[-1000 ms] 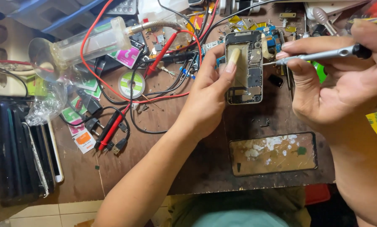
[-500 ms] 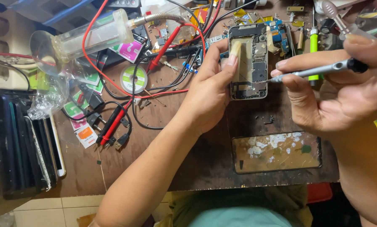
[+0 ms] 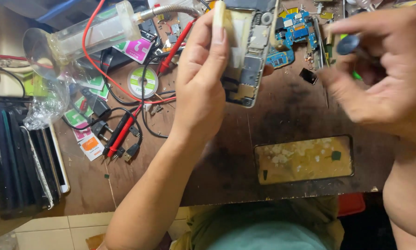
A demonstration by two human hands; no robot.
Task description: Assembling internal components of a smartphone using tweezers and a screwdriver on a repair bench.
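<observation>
Phone chassis (image 3: 247, 51), opened, boards exposed: lifted tilted above far centre of desk (image 3: 286, 111), clamped in left hand (image 3: 201, 78), thumb along its left edge. Right hand (image 3: 384, 69), blurred, fingers curled on dark-handled tool (image 3: 349, 45). Blue circuit board (image 3: 293, 32) behind; glue-smeared panel (image 3: 305, 159) nearer. Step judged: inspection mid-disassembly. Next move calls for steady chassis, exact tool-tip placement

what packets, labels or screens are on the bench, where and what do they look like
Pink packet: top left, under wires, square.
Green packets: left, beside clear bag.
Orange packet: left, near probes, white edged.
Screen panel: front right, flat, rectangular, yellowish, patchy.
Stacked screens: far left, dark, upright.
</observation>
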